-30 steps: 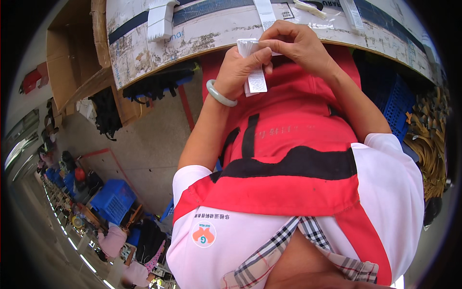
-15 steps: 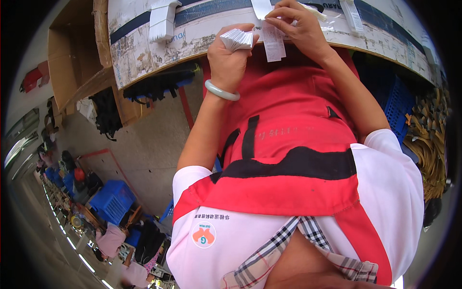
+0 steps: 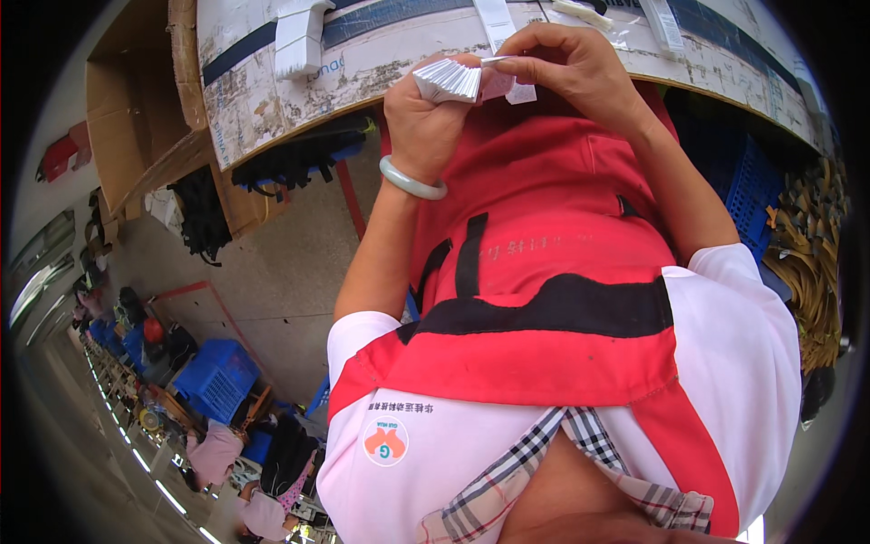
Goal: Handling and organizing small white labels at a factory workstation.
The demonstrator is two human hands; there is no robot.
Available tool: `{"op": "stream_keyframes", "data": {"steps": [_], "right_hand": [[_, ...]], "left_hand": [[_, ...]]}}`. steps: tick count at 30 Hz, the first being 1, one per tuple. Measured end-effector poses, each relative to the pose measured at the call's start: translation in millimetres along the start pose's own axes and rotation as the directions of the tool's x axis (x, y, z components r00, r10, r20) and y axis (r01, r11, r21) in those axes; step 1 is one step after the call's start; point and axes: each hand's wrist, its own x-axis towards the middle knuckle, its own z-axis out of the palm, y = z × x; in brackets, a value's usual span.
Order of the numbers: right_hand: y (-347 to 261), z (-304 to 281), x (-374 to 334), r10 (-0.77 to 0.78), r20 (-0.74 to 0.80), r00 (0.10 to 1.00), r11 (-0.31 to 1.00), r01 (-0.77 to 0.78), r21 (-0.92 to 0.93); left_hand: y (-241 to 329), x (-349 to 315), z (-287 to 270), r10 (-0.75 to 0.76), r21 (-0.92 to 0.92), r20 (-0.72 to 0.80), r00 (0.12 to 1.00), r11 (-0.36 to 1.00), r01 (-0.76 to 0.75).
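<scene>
My left hand (image 3: 419, 129), with a pale bangle at the wrist, is closed around a thick fanned stack of white labels (image 3: 449, 82). Close beside it, my right hand (image 3: 580, 74) pinches a thin white label (image 3: 496, 60) between thumb and forefinger, its near end against the stack. Below the fingers, part of a printed white label (image 3: 521, 93) shows at the table edge; whether it joins the pinched one is hidden. Behind my hands, a white label strip (image 3: 494, 23) lies on the table.
On the worn, cardboard-covered table (image 3: 263, 109) sit a white label stack (image 3: 299, 41) at left and another (image 3: 662, 25) at right. An open cardboard box (image 3: 145, 100) stands left. Blue crates (image 3: 750, 199) and brown strips (image 3: 809, 263) are at right. People (image 3: 215, 453) work at far left.
My right hand has come down and left toward the stack, bringing a label against it. Before, its fingers were up at the label strip. My left hand has shifted slightly.
</scene>
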Motion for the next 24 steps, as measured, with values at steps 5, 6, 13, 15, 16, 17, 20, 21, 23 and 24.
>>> {"op": "stream_keyframes", "data": {"steps": [5,6,13,15,16,17,20,21,23,24], "right_hand": [[-0.5,4.8,-2.2,0.019,-0.001,1.0,0.999,-0.019,0.049],[1.7,5.9,-2.5,0.02,0.003,1.0,0.996,-0.02,0.089],[4.9,6.9,-4.4,0.096,0.05,0.994,0.969,-0.104,0.226],[4.0,7.6,-4.8,0.102,0.047,0.994,0.967,-0.11,0.231],[3.3,8.0,-4.5,0.112,0.045,0.993,0.964,-0.12,0.236],[2.4,8.1,-4.2,0.113,0.046,0.993,0.964,-0.121,0.237],[1.7,8.8,-3.7,0.092,0.079,0.993,0.972,-0.107,0.21],[2.9,9.7,-4.0,0.082,0.068,0.994,0.976,-0.094,0.194],[3.8,10.1,-4.8,0.071,0.058,0.996,0.981,-0.081,0.178],[4.2,9.9,-5.0,0.088,0.064,0.994,0.977,-0.099,0.189]], "left_hand": [[3.8,-3.1,0.9,-0.023,-0.014,-0.012,1.0,1.0,0.023],[4.1,-3.5,0.7,-0.045,-0.005,-0.012,0.999,0.999,0.045],[-1.5,-7.7,0.8,-0.107,-0.107,-0.022,0.994,0.989,0.104],[-3.8,-8.5,0.1,-0.104,-0.098,-0.023,0.994,0.99,0.101],[-4.3,-8.2,0.1,-0.105,-0.098,-0.023,0.994,0.99,0.102],[-4.8,-7.9,0.3,-0.097,-0.106,-0.021,0.995,0.99,0.095],[-6.8,-7.7,0.0,-0.102,-0.131,-0.017,0.995,0.986,0.099],[-7.2,-7.9,0.0,-0.114,-0.147,-0.014,0.993,0.983,0.111],[-4.0,-8.1,2.5,-0.115,-0.146,-0.014,0.993,0.983,0.112],[-2.9,-8.2,3.4,-0.116,-0.146,-0.013,0.993,0.983,0.113]]}}
